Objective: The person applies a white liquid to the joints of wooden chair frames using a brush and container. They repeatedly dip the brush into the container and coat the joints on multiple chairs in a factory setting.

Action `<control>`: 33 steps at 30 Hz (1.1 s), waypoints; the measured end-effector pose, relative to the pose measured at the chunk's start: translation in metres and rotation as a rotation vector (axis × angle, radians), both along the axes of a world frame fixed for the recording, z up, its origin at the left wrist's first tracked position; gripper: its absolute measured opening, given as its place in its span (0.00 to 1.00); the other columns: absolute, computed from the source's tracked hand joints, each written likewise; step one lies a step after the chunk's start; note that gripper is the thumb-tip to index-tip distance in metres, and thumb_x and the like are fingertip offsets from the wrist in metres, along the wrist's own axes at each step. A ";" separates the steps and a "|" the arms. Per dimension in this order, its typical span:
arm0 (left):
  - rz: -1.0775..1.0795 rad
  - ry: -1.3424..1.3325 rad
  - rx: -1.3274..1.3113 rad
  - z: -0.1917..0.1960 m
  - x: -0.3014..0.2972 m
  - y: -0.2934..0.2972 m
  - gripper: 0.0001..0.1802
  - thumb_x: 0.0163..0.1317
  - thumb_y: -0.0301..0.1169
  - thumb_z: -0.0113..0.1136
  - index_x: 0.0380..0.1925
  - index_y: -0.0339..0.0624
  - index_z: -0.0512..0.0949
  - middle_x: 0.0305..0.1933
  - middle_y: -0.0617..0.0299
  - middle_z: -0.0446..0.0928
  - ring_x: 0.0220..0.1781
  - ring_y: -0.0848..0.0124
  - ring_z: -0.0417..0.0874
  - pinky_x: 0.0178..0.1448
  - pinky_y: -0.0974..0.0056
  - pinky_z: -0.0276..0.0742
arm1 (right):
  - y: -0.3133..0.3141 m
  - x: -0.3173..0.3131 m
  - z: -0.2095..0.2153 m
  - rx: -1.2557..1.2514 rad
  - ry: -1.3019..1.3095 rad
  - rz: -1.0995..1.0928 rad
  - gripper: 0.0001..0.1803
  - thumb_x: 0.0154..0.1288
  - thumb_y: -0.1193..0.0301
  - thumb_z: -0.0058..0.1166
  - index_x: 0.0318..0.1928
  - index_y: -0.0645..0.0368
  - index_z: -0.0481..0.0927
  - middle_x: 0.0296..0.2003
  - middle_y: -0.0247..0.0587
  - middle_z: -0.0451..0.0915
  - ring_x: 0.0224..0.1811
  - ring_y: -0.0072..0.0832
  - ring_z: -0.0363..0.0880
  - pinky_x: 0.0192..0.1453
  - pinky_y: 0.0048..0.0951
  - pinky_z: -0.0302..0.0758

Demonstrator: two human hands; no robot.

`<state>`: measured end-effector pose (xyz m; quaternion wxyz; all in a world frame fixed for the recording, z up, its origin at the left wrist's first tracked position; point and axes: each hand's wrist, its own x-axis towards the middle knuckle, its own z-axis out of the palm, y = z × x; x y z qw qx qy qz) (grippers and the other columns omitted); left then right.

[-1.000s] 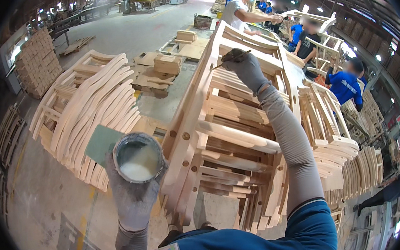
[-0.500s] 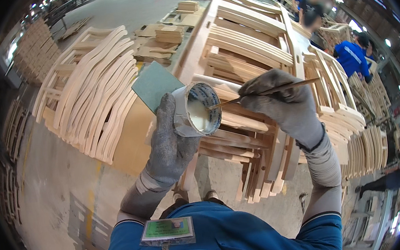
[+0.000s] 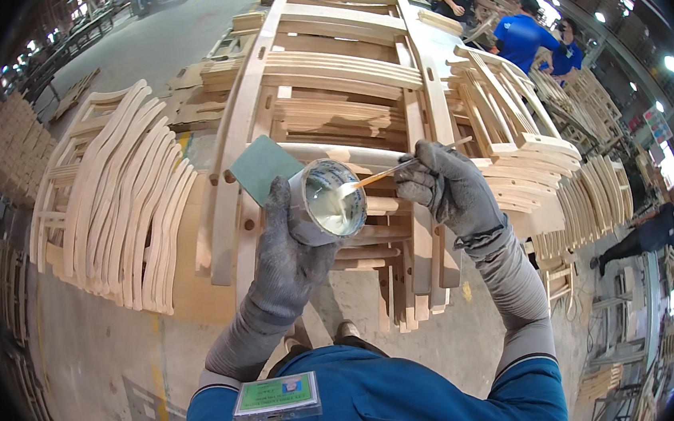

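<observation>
My left hand (image 3: pixel 298 274), in a grey glove, grips a round tub (image 3: pixel 300 214) tilted so that its mouth shows. Inside it is a milky white liquid (image 3: pixel 325 207). A grey-green square sheet (image 3: pixel 264 169) sticks out beyond the same hand's fingers, beside the tub. Between its gloved fingertips my right hand (image 3: pixel 447 189) pinches a thin stick (image 3: pixel 378 177). The stick's lower end is inside the tub's mouth and coated white; whether it has bristles I cannot tell. Just beyond both hands lie stacked wooden frames (image 3: pixel 341 74) with slats.
Curved wooden chair parts (image 3: pixel 120 205) are stacked on the left, and more frames (image 3: pixel 505 115) stand on the right. Several people, among them one in a blue shirt (image 3: pixel 522 38), are at the far right. Wooden legs (image 3: pixel 412 284) jut toward me below the hands.
My view has shifted, so the frames sit further left. My right hand has come lower and nearer the tub, and the stick's end now shows a white coating.
</observation>
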<state>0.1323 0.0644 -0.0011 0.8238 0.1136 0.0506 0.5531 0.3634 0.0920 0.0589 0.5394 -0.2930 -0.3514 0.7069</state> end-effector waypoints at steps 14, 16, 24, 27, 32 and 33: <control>-0.043 -0.058 -0.077 -0.005 0.006 0.018 0.27 0.69 0.51 0.41 0.58 0.44 0.66 0.58 0.51 0.70 0.61 0.57 0.72 0.64 0.48 0.70 | 0.118 0.072 0.064 0.520 -0.612 -0.626 0.14 0.60 0.66 0.60 0.31 0.66 0.77 0.23 0.40 0.79 0.22 0.21 0.79 0.26 0.20 0.76; -0.046 -0.056 -0.025 -0.012 0.003 0.020 0.28 0.70 0.52 0.40 0.59 0.43 0.64 0.57 0.52 0.70 0.60 0.58 0.72 0.63 0.51 0.72 | 0.145 0.074 0.075 0.642 -0.861 -0.775 0.14 0.58 0.65 0.62 0.29 0.65 0.76 0.21 0.39 0.79 0.21 0.20 0.78 0.24 0.20 0.75; 0.127 0.203 0.151 -0.032 -0.005 0.012 0.33 0.66 0.34 0.50 0.67 0.45 0.48 0.64 0.51 0.61 0.63 0.54 0.68 0.65 0.50 0.71 | 0.204 0.073 0.070 0.684 -1.457 -0.862 0.17 0.53 0.62 0.66 0.27 0.63 0.77 0.19 0.42 0.79 0.20 0.26 0.79 0.28 0.30 0.73; 0.228 0.354 0.256 -0.045 -0.007 0.008 0.39 0.63 0.27 0.55 0.69 0.45 0.43 0.66 0.50 0.57 0.64 0.53 0.67 0.65 0.50 0.70 | 0.214 0.071 0.067 0.652 -1.604 -0.829 0.18 0.51 0.60 0.65 0.29 0.63 0.77 0.24 0.47 0.80 0.29 0.38 0.81 0.35 0.35 0.73; -0.019 -0.330 -0.257 -0.017 -0.012 0.018 0.46 0.59 0.23 0.59 0.70 0.45 0.40 0.66 0.44 0.56 0.65 0.53 0.66 0.64 0.49 0.72 | 0.215 0.056 0.071 0.709 -1.848 -0.736 0.16 0.51 0.61 0.63 0.33 0.62 0.79 0.33 0.53 0.80 0.39 0.46 0.79 0.43 0.40 0.73; -0.020 -0.316 -0.291 -0.016 -0.013 0.020 0.48 0.57 0.21 0.60 0.70 0.45 0.39 0.66 0.43 0.55 0.65 0.53 0.66 0.63 0.49 0.72 | 0.215 0.049 0.072 0.720 -1.900 -0.720 0.16 0.51 0.61 0.63 0.33 0.62 0.79 0.33 0.54 0.80 0.39 0.46 0.79 0.43 0.41 0.73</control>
